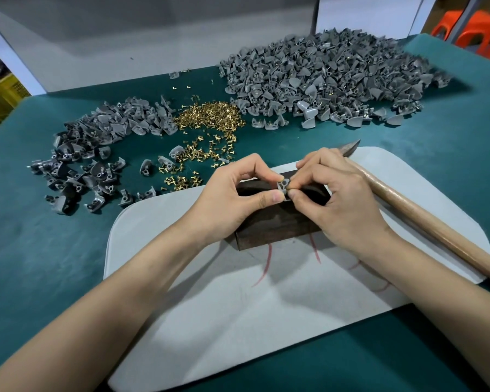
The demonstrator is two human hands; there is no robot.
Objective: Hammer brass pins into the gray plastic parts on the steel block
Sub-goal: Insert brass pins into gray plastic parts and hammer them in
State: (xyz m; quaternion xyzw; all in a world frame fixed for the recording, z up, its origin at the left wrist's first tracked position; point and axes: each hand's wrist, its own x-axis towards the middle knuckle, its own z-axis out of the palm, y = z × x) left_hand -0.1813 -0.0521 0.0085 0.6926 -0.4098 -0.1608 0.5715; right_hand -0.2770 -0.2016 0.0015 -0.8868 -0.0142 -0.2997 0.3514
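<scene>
A small gray plastic part [283, 185] sits over the top of the dark steel block [269, 222]. My left hand [232, 193] pinches the part from the left with thumb and forefinger. My right hand [334, 196] pinches at it from the right with its fingertips; whether a pin sits between those fingers is hidden. The wooden-handled hammer [425, 222] lies on the table under my right hand, its dark head [351, 147] pointing away. Loose brass pins [210, 120] lie in a heap behind the block.
The block stands on a white pad [238, 306] on the green table [40, 250]. A large pile of gray parts [337, 77] fills the back right. A smaller, darker pile of gray parts [96, 154] lies to the left. Orange stools [475, 29] stand beyond the table.
</scene>
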